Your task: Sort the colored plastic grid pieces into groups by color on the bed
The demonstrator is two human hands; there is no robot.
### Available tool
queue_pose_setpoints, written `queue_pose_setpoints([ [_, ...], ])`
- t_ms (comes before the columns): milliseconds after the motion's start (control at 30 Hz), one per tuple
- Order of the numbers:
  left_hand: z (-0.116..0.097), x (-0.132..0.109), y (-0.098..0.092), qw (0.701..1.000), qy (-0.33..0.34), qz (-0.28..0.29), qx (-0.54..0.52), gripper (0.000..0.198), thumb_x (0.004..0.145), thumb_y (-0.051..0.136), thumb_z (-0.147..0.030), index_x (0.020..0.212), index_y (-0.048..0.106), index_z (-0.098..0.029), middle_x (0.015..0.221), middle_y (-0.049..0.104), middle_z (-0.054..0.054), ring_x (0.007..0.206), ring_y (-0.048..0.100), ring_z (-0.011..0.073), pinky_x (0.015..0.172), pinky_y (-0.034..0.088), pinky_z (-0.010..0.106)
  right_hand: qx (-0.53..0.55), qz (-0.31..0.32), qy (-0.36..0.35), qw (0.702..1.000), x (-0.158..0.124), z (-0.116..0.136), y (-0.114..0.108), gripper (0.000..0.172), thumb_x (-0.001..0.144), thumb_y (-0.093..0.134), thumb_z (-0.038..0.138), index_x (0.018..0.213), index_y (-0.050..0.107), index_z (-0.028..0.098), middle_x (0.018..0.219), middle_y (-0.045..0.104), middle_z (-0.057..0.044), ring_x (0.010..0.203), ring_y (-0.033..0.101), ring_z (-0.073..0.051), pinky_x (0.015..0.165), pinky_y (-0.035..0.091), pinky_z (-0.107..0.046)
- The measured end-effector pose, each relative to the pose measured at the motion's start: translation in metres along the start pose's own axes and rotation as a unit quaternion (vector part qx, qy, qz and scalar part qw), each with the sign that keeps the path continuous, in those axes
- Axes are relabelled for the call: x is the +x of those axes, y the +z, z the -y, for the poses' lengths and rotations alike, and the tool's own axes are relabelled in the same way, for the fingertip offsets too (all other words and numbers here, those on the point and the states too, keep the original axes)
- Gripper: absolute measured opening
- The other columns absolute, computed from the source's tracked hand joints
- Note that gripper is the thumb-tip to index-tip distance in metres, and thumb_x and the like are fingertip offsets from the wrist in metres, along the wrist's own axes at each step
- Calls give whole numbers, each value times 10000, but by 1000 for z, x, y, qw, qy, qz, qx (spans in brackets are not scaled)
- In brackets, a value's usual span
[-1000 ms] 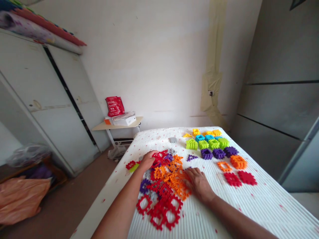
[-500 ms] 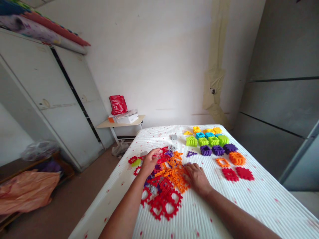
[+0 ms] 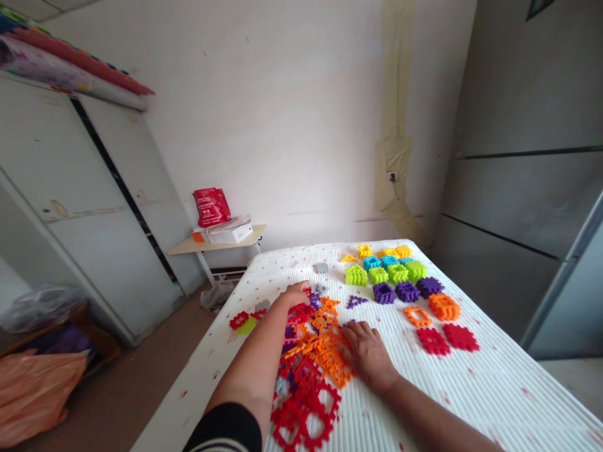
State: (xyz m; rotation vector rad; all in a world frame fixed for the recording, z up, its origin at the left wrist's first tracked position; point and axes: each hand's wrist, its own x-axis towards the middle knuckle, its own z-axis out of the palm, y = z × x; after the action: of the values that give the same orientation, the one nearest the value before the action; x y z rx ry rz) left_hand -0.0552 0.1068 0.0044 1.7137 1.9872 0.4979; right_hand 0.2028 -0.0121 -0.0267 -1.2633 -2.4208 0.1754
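Observation:
A mixed pile of flat, notched plastic building pieces lies on the covered table (image 3: 405, 402), with red pieces (image 3: 306, 408) at the near end and orange pieces (image 3: 332, 358) along its right side. My left hand (image 3: 296, 294) reaches over the far part of the pile, thumb and fingers apart, beside small red and purple pieces (image 3: 314, 301). What lies under its palm is hidden. At the pile's right edge rests my right hand (image 3: 370, 351), fingers spread and bent over the orange pieces, a bit of purple showing at its fingertips.
Sorted stacks stand to the right: yellow (image 3: 365, 252), blue (image 3: 372, 263), green (image 3: 356, 275), purple (image 3: 384, 293), orange (image 3: 444, 307) and red (image 3: 460, 338). A purple triangle (image 3: 357, 302) and a grey square (image 3: 321, 268) lie apart. Behind is a side table (image 3: 221, 246).
My left hand has stretched farther over the pile and come down among its far pieces. My right hand stays by the orange pieces. The view has shifted slightly to the right.

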Motion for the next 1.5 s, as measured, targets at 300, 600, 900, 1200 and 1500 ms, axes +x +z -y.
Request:
queue_pose_setpoints([
  [300, -4, 7, 4, 999, -12, 47, -1, 360, 854, 545, -350, 1155, 530, -153, 1156, 554, 84, 989, 567, 217, 820, 502, 412, -4, 2, 4, 1000, 1, 2, -2, 322, 897, 445, 352, 1155, 580, 216, 1184, 573, -85, 1054, 458, -248, 860, 370, -380],
  [600, -12, -33, -13, 997, 54, -41, -38, 263, 669, 611, -71, 919, 624, -154, 794, 643, -17, 780, 601, 148, 695, 481, 239, -8, 9, 0, 1000, 1, 2, -6, 312, 901, 451, 362, 1149, 576, 217, 1174, 569, -83, 1057, 457, -233, 839, 362, -356],
  [900, -31, -102, 10, 983, 131, -111, -70, 289, 645, 610, -149, 928, 651, -189, 894, 656, 5, 864, 594, 157, 831, 453, 254, -8, -1, -2, 1000, 0, 5, -10, 300, 887, 486, 385, 1116, 590, 221, 1141, 587, -66, 1034, 474, -229, 817, 370, -342],
  [1200, -36, -153, 28, 919, 202, -158, -300, 257, 802, 498, -284, 994, 616, -160, 993, 659, 82, 927, 612, 170, 844, 480, 275, 53, -39, -35, 997, -4, -6, -8, 179, 880, 480, 249, 956, 630, 189, 1043, 625, -64, 966, 512, -187, 831, 385, -292],
  [1500, 54, -171, 3, 829, 43, -527, -185, 260, 783, 495, -340, 887, 670, -179, 911, 678, 65, 873, 609, 208, 848, 468, 346, 110, -106, -53, 987, 0, -15, 0, 209, 896, 444, 262, 826, 627, 189, 824, 648, -51, 799, 554, -178, 765, 424, -295],
])
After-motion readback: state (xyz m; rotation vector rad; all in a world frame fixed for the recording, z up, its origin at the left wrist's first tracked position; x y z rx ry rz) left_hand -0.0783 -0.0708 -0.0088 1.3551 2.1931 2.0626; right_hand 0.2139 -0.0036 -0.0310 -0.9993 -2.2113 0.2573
